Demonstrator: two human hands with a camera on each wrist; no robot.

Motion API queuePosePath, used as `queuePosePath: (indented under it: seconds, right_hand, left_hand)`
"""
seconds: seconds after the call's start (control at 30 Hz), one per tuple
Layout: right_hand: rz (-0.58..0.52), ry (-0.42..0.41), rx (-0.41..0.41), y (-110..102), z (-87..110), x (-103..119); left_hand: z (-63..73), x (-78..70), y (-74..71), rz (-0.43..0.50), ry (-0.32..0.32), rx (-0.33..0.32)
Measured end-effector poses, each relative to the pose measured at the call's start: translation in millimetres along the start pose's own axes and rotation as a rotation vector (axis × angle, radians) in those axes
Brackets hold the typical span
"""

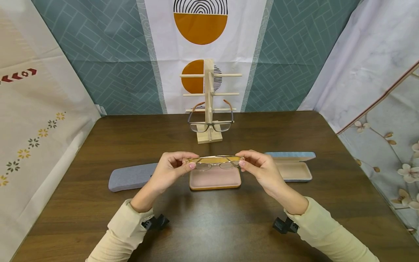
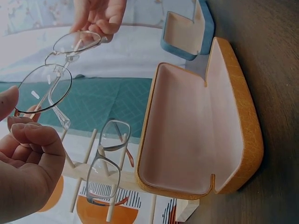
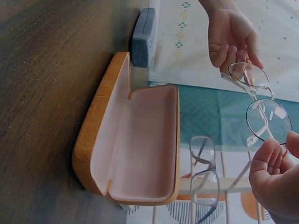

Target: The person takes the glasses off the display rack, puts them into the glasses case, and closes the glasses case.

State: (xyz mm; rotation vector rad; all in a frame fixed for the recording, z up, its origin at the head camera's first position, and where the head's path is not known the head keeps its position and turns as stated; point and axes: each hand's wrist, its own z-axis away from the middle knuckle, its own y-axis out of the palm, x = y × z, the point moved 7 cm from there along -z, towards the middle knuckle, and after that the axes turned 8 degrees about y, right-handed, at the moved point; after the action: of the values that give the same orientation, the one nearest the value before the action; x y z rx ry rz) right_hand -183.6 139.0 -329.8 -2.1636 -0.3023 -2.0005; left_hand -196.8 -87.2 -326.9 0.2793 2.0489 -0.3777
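Note:
A pair of thin gold-rimmed eyeglasses [image 1: 203, 166] is held up between both hands, over the open mustard-yellow glasses case [image 2: 250, 126]. My left hand [image 1: 170, 170] pinches the left end of the frame between thumb and fingers. At the opposite end, my right hand [image 1: 262, 168] pinches the frame the same way. Both wrist views show the round clear lenses [image 3: 270, 116] with the clear-tipped temples folded behind them. The case's pink lining [image 1: 215, 178] faces up and its lid stands raised at the back, partly hidden by the eyeglasses in the head view.
Behind the hands stands a wooden display rack [image 1: 208, 87] with dark-framed eyeglasses [image 1: 226, 126] on its lowest level. A closed grey-blue case [image 1: 131, 177] lies to the left, partly behind the left hand. To the right sits an open blue case [image 1: 296, 171] with cream lining.

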Motion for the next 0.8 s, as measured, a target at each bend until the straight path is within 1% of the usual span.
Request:
queuePosePath:
  seconds: [0.17, 0.3, 0.37, 0.47, 0.6, 0.67, 0.8]
  right_hand:
    - [0.039, 0.019, -0.018, -1, -1.1, -4]
    - [0.09, 0.066, -0.03, -3, -2.6, -12]
    - [0.112, 0.097, -0.034, -4, -3.6, -18]
    - [0.137, 0.13, -0.034, -6, -5.6, -25]
    - [0.163, 0.139, -0.034, -7, -8.4, -33]
    - [0.171, 0.14, -0.033, -8, -9.4, -36]
    - [0.196, 0.15, -0.033, -10, -11.1, -42]
  left_hand:
    - [1.1, 4.6, 0.0, -0.013, -0.025, -0.003]
    - [3.0, 10.1, 0.2, -0.031, -0.056, 0.01]
    - [4.3, 14.1, 0.3, -0.035, -0.081, 0.02]
    - [7.0, 21.4, 0.6, -0.046, -0.139, 0.035]
    - [10.2, 30.4, 1.2, -0.045, -0.21, 0.048]
    - [11.4, 34.5, 1.7, -0.036, -0.232, 0.054]
    - [12.8, 41.3, 2.4, -0.041, -0.247, 0.065]
